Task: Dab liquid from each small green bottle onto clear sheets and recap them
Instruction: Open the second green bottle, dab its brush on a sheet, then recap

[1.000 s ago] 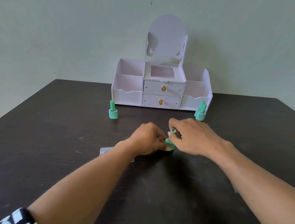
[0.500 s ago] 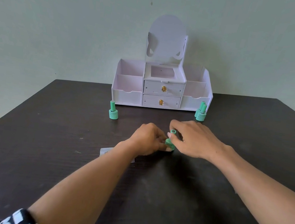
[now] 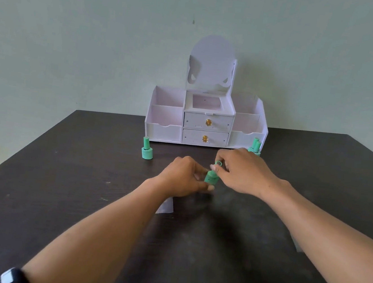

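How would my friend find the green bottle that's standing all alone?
Find the white organizer at the back of the dark table. Just in front of its left corner stands the lone bottle, upright and capped. Nobody touches it, while the left hand and right hand grip the held bottle mid-table and a pair huddles by the organizer's right corner.

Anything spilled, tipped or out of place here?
Nothing stands out. The left bottle and right pair stand upright, the table shows no spill, and the left hand and right hand hold the fourth bottle.
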